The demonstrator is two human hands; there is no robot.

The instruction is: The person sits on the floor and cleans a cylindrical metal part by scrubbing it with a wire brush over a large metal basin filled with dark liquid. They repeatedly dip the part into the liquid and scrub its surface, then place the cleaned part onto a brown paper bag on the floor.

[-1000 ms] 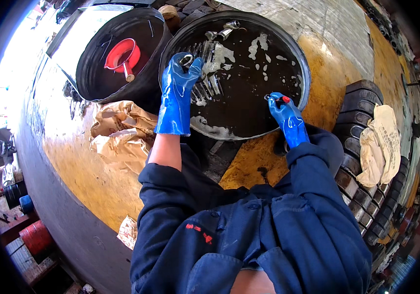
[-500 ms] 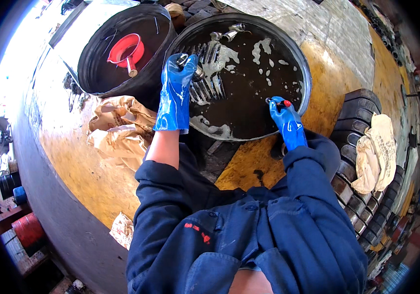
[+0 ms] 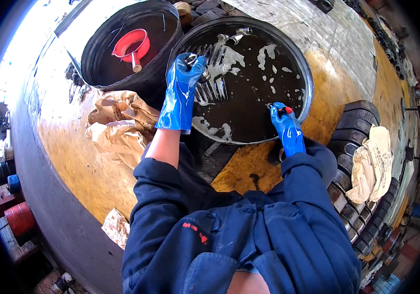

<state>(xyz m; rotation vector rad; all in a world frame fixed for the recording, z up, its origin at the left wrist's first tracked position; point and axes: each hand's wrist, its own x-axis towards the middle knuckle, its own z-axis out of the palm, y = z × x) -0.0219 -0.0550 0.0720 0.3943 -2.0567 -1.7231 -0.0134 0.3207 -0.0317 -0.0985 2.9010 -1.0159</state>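
Note:
Both my hands wear wet blue rubber gloves. My left hand (image 3: 179, 98) is closed around a shiny metal piece (image 3: 190, 60), rounded in shape and mostly covered by the glove. It is over the left side of a wide round tub (image 3: 310, 90) of dark liquid with pale foam. At the tub's right side, my right hand (image 3: 287, 128) grips a small tool with a red end (image 3: 288, 110); the rest is hidden in the fingers. Shiny metal fittings (image 3: 242, 33) show at the tub's far side. A row of slim, shiny strips (image 3: 215, 90) lies beside my left hand.
A second dark tub (image 3: 85, 73) at far left holds a red dipper (image 3: 143, 43) with a handle. Crumpled brown paper (image 3: 116, 120) lies left of me. On the right, a paper sack (image 3: 370, 166) rests on stacked dark metal blocks (image 3: 349, 130).
The view has shifted slightly, so the tubs appear a little further right. Both hands keep their grips and stay in nearly the same places over the tub.

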